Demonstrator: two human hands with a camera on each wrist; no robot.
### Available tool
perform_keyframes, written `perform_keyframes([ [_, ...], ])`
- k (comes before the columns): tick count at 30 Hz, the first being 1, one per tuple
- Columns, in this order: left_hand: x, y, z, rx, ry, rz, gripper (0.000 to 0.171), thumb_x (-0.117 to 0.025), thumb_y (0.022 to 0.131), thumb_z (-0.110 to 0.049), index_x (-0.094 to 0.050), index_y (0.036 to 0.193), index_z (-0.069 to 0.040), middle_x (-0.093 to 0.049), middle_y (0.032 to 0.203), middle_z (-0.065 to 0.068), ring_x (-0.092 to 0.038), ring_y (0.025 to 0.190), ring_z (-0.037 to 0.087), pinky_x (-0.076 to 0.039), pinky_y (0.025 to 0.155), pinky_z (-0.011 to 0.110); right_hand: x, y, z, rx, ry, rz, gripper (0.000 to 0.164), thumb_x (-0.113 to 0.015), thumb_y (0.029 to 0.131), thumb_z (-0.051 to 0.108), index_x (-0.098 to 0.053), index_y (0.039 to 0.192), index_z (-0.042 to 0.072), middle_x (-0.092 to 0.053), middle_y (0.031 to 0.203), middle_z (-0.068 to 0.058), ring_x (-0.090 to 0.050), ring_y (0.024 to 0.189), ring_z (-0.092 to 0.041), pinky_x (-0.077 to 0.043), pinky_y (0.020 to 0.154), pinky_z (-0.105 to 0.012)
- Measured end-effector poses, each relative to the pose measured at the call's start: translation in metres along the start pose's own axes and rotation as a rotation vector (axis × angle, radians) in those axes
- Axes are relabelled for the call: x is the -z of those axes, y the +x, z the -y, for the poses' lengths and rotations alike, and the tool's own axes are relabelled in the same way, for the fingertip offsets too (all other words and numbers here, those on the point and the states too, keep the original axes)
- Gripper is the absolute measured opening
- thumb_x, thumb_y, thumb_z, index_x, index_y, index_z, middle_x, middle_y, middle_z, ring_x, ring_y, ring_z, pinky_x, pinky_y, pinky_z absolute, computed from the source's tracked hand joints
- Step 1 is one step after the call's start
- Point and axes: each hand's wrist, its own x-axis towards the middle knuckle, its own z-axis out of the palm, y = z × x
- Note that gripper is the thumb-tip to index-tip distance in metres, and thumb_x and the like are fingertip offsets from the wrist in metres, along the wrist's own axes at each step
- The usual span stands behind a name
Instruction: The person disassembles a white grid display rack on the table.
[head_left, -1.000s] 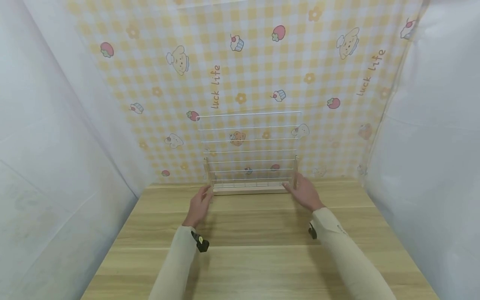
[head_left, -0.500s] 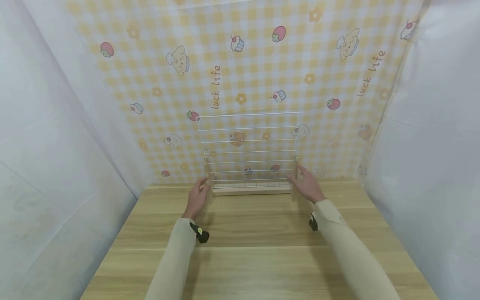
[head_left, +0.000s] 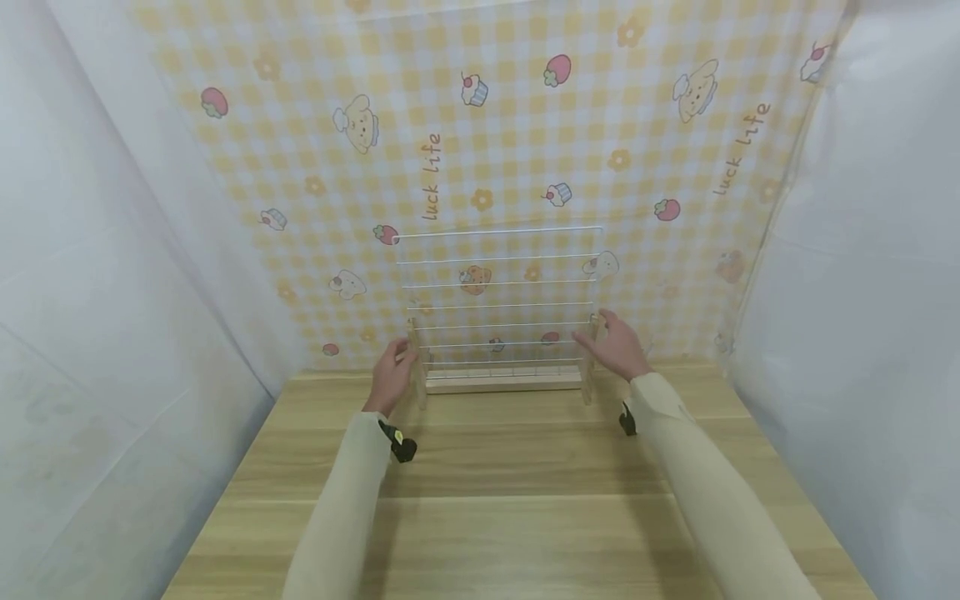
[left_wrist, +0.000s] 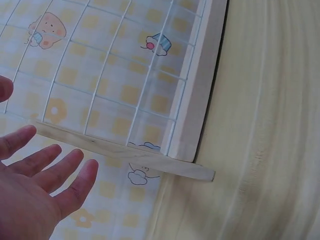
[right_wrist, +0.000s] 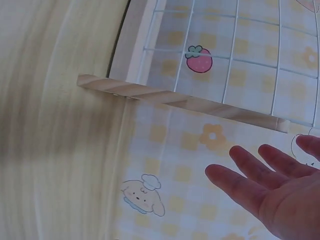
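A white wire grid rack (head_left: 495, 232) stands upright against the patterned cloth. Its wooden base bar (head_left: 502, 384) runs along the bottom, between a left wooden post (left_wrist: 125, 153) and a right wooden post (right_wrist: 190, 103). Beside the left post is my left hand (head_left: 392, 379), its fingers spread and relaxed; in the left wrist view they hold nothing. My right hand (head_left: 621, 348) is by the top of the right post, thumb apart from the fingers. In the right wrist view its fingers extend loosely near the post without gripping it. Whether either thumb touches the rack cannot be told.
The wood-grain table (head_left: 502, 533) spreads in front of the rack. Yellow-checked cloth (head_left: 517, 117) with cartoon prints rises behind it. White sheets hang at the left (head_left: 97, 333) and right (head_left: 855, 292) sides.
Both hands have moved up and away from me along the rack's sides, from low beside the posts toward their tops. The rack stays in place.
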Motion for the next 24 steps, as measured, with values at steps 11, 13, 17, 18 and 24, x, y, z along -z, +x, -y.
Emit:
perform_keyframes([
  [11,0.006,0.020,-0.019,0.030,0.009,0.015,0.061,-0.046,0.104,-0.035,-0.027,0.156,-0.011,-0.031,0.163,0.017,-0.037,0.148,0.037,-0.037,0.118,0.052,0.007,0.010,0.011,-0.022,-0.002,0.051,0.087,-0.056,0.098,0.048,-0.014,0.159,0.001,-0.031,0.158,-0.032,-0.033,0.145,-0.051,-0.032,0.117,-0.064],
  [13,0.007,0.022,-0.021,0.036,0.013,0.028,0.064,-0.047,0.103,-0.036,-0.023,0.158,-0.013,-0.029,0.164,0.017,-0.036,0.149,0.038,-0.036,0.119,0.053,0.007,0.011,0.011,-0.020,-0.004,0.058,0.086,-0.056,0.099,0.046,-0.014,0.159,0.000,-0.030,0.159,-0.032,-0.032,0.145,-0.051,-0.031,0.118,-0.063],
  [17,0.009,0.027,-0.026,0.041,0.044,0.052,0.068,-0.048,0.102,-0.038,-0.021,0.161,-0.019,-0.025,0.166,0.016,-0.034,0.150,0.037,-0.034,0.120,0.054,0.007,0.011,0.012,-0.017,-0.007,0.072,0.085,-0.055,0.099,0.044,-0.013,0.158,-0.002,-0.028,0.159,-0.033,-0.031,0.145,-0.052,-0.031,0.117,-0.064],
  [18,0.010,0.029,-0.027,0.041,0.046,0.056,0.068,-0.049,0.102,-0.038,-0.020,0.161,-0.020,-0.025,0.167,0.015,-0.033,0.150,0.037,-0.033,0.120,0.055,0.006,0.011,0.012,-0.018,-0.003,0.073,0.085,-0.055,0.099,0.044,-0.013,0.158,-0.002,-0.028,0.159,-0.033,-0.031,0.145,-0.052,-0.031,0.117,-0.065],
  [24,0.013,0.037,-0.030,0.049,0.030,0.082,0.065,-0.047,0.102,-0.034,-0.023,0.161,-0.022,-0.027,0.166,0.015,-0.029,0.152,0.037,-0.030,0.121,0.056,0.005,0.011,0.011,-0.027,0.016,0.085,0.087,-0.055,0.099,0.044,-0.010,0.159,-0.001,-0.024,0.162,-0.030,-0.029,0.147,-0.050,-0.029,0.119,-0.063],
])
